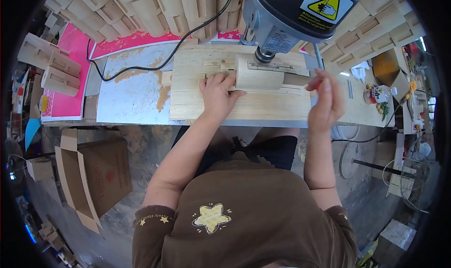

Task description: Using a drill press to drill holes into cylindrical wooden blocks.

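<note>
My left hand (217, 95) presses flat against the left end of a rounded pale wooden piece (258, 73) lying on a wooden board (235, 106) under the chuck of a grey drill press (282, 19). My right hand (325, 101) is raised to the right of the piece, closed around the red-tipped lever handle (317, 63) of the drill press. The drill bit itself is hidden behind the chuck and the wooden piece.
Many similar curved wooden pieces (155, 9) are stacked along the back and at the left (51, 63). A black cable (141, 61) crosses the bench. An open cardboard box (91, 176) stands on the floor at left. Small bottles and clutter (380, 96) sit at right.
</note>
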### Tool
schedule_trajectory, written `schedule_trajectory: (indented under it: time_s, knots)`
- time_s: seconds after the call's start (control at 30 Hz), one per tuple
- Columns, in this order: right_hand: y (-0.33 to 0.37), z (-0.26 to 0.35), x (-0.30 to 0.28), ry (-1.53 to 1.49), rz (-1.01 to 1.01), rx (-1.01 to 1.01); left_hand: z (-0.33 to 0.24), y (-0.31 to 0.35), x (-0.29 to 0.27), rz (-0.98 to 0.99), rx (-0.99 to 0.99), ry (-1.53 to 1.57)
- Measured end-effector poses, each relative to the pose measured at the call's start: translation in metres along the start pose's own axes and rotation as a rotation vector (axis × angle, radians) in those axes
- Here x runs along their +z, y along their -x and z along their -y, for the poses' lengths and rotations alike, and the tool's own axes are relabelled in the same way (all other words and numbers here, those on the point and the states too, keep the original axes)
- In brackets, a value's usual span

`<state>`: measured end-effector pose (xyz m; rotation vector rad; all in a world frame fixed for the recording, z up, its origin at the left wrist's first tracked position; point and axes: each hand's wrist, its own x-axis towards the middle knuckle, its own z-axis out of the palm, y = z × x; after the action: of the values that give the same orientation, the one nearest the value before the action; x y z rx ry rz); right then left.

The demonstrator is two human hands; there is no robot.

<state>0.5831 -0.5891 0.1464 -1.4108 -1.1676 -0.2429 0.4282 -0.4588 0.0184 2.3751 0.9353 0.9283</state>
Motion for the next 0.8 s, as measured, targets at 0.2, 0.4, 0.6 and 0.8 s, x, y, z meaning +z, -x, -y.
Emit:
schedule_trajectory:
  time_s: [0.2, 0.4, 0.6, 0.8]
  knots:
    - [0.029, -0.067, 0.024, 0.082, -0.02, -0.286, 0.0, -0.002, 0.005, -0.017, 0.032, -0.009]
    - [0.03, -0.068, 0.022, 0.097, -0.037, -0.345, 0.002, 0.0, 0.004, -0.035, 0.037, -0.004]
    - [-0.048, 0.001, -0.006, 0.085, -0.093, -0.107, 0.004, 0.002, 0.0, 0.025, -0.037, 0.012]
    - [-0.168, -0.032, -0.004, 0.159, 0.011, 0.166, -0.006, -0.014, 0.004, 0.115, -0.125, 0.191]
